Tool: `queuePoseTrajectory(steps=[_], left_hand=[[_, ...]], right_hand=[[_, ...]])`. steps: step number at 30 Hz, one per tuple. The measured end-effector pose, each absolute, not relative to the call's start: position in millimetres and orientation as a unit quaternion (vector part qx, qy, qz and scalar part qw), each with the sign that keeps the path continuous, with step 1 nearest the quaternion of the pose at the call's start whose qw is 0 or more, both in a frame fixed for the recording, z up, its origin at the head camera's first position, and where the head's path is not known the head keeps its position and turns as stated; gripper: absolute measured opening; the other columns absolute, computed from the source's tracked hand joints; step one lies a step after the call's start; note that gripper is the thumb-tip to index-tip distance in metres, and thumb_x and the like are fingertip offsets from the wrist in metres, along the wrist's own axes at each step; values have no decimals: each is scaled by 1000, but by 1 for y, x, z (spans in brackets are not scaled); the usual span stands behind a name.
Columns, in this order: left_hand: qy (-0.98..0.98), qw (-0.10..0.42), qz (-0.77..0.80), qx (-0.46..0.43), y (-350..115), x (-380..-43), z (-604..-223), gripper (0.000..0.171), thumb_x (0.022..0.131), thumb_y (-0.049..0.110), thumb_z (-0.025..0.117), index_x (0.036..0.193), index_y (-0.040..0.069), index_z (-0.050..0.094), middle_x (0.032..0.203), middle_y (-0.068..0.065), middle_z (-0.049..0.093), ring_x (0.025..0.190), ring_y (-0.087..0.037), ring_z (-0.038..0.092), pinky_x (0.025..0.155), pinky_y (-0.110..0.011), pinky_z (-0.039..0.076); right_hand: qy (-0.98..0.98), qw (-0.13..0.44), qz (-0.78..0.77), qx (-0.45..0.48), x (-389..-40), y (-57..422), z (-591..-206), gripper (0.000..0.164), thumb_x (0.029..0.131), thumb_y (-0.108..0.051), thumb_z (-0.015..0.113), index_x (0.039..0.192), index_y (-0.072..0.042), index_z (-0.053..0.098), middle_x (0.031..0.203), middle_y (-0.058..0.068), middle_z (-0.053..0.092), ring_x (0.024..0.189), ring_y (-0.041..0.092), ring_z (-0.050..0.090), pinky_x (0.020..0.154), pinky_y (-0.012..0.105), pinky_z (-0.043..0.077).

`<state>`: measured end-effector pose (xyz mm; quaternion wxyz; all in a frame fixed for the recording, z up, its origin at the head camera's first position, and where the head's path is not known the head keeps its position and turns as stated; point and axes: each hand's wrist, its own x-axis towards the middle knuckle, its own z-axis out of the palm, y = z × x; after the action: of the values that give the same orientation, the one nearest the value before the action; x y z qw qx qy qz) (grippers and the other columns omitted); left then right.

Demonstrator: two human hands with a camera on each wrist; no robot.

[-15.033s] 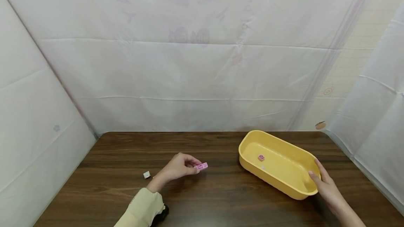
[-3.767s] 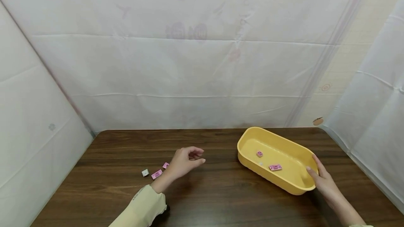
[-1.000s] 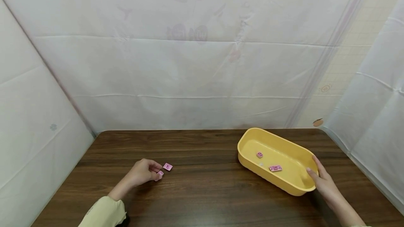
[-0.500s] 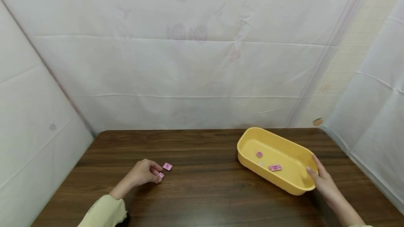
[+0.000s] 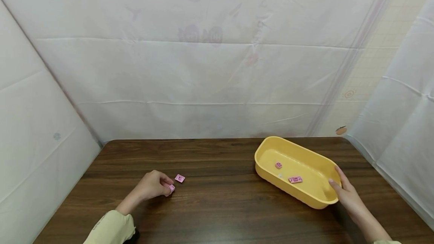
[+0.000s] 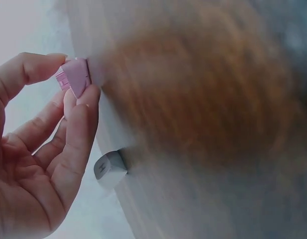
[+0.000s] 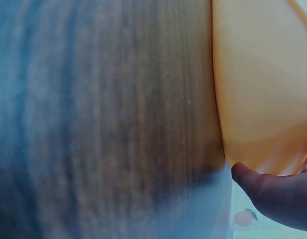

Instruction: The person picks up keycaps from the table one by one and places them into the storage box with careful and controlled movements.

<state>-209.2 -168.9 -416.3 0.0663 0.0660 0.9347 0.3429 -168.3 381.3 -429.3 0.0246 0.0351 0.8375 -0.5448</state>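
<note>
Left hand (image 5: 153, 186) has a pink cap (image 5: 171, 188) pinched at the counter (image 5: 223, 214), near a loose cap (image 5: 179, 178); right hand (image 5: 351, 197) is gripping the tray (image 5: 312, 183). Looks like the pick-up step, next probably needs a steady lift.

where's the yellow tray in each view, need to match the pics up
Head: the tray is at right on the table, the right hand gripping its right end.
Left wrist: not in it.
Right wrist: the tray is at upper right, cut off by the frame.
Landmark shared by head and right wrist: the fruit print, above the tray's right end in head, below the tray in right wrist.
</note>
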Motion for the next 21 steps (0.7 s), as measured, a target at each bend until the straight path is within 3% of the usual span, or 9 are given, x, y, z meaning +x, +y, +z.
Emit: queuePoseTrajectory(steps=[21], left_hand=[[900, 53, 422, 95, -155, -205, -410, 22, 72, 6, 69, 93, -1, 68, 78, -4, 64, 63, -12, 55, 50, -25, 47]], right_hand=[[841, 27, -539, 43, -168, 380, -427, 69, 99, -33, 32, 142, -6, -15, 143, 27, -20, 129, 44, -18, 100, 62, -3]])
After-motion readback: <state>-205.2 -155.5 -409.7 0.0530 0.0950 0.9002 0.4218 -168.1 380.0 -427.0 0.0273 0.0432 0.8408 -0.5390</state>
